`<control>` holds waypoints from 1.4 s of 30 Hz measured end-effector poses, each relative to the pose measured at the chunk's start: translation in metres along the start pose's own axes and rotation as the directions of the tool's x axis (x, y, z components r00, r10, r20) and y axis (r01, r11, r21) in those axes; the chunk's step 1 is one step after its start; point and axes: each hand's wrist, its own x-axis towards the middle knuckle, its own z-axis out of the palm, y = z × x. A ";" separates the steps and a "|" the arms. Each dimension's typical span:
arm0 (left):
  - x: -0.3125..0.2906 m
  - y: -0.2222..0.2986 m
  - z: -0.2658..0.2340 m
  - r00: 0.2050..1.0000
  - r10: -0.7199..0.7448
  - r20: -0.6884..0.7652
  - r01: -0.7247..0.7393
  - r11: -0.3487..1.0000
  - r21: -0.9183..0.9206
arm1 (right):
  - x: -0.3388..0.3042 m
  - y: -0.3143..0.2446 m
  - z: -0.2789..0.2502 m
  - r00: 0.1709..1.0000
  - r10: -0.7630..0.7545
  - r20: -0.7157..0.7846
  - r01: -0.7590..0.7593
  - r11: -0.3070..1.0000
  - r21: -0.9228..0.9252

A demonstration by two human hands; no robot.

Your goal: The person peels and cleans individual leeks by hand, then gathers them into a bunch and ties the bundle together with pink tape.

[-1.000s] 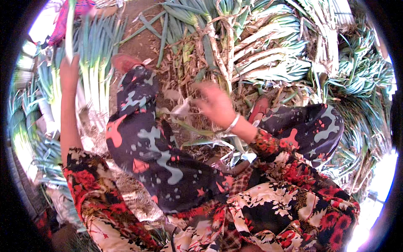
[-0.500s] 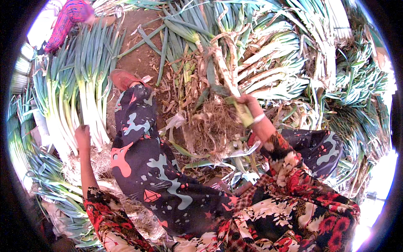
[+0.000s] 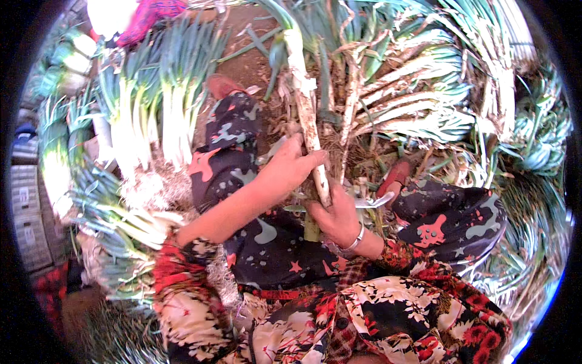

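My left hand [image 3: 292,162] is closed round the pale stem of a long green onion [image 3: 307,108], whose green top points away from me. At the stem's near end my right hand [image 3: 341,219] is closed, its thumb and fingers either side of it. A yellowish-green piece [image 3: 311,229] sticks out under my right hand; I cannot make out what it is. Beside that hand lies a whitish flat strip [image 3: 373,202], partly hidden. Dry husks and roots lie between my legs.
Cleaned green onions [image 3: 176,130] lie in bunches at the left, roots toward me. Untrimmed ones [image 3: 418,109] are piled at the right. My patterned trouser legs [image 3: 227,145] spread either side of the husks. Another person's bright sleeve [image 3: 148,21] shows at the far left.
My left hand has come from the bunches at the left to the green onion in front of me. My right hand has drawn nearer to me. The view has shifted left.
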 end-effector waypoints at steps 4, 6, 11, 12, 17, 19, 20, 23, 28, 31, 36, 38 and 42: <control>-0.025 0.010 -0.030 0.961 -0.043 -0.274 -0.053 0.942 -0.331 | -0.007 -0.004 0.002 0.964 -0.206 0.169 0.180 0.971 0.159; -0.047 0.042 -0.072 0.927 -0.076 -0.368 0.056 0.996 -0.066 | -0.004 -0.010 0.002 0.883 -0.383 0.270 0.364 0.924 0.120; -0.168 0.076 -0.160 0.622 0.406 -0.670 0.161 0.771 0.617 | -0.015 0.022 0.036 0.752 -0.537 0.384 0.561 0.826 0.055; -0.196 0.079 -0.161 0.573 0.505 -0.645 0.339 0.571 0.748 | -0.019 0.022 0.039 0.860 -0.302 0.411 0.358 0.931 -0.065; -0.358 0.026 -0.197 0.019 0.246 -0.969 -0.098 0.965 0.243 | -0.025 0.055 0.061 0.921 -0.174 0.348 0.160 0.985 0.068; -0.402 -0.039 -0.194 -0.131 0.210 -0.969 -0.011 0.977 0.213 | -0.025 0.066 0.059 0.935 0.037 0.352 -0.075 0.992 0.096; -0.407 -0.085 -0.207 -0.165 0.130 -0.978 0.005 0.991 0.131 | -0.023 0.068 0.058 0.933 0.168 0.318 -0.211 0.971 0.108; -0.438 -0.181 -0.184 -0.372 -0.031 -0.928 0.459 0.863 -0.212 | -0.012 0.087 0.055 0.953 0.139 0.269 -0.186 0.970 0.155; -0.496 -0.434 -0.109 -0.337 -0.535 -0.775 0.451 0.631 -0.632 | -0.015 0.095 0.043 0.872 0.306 0.381 -0.394 0.902 0.176; -0.426 -0.388 -0.128 -0.178 -0.553 -0.814 0.258 0.772 -0.581 | -0.009 0.110 0.030 0.884 0.377 0.275 -0.430 0.888 0.165; -0.423 -0.378 -0.120 -0.259 -0.150 -0.954 0.682 0.671 -0.291 | 0.002 0.124 0.018 0.846 0.449 0.288 -0.510 0.839 0.190; -0.399 -0.302 -0.115 -0.169 -0.404 -0.899 0.680 0.612 -0.403 | 0.004 0.126 0.021 0.839 0.470 0.274 -0.523 0.836 0.166; -0.386 -0.328 -0.106 -0.005 -0.390 -0.921 0.883 0.431 -0.187 | -0.001 0.126 0.021 0.832 0.465 0.303 -0.528 0.830 0.177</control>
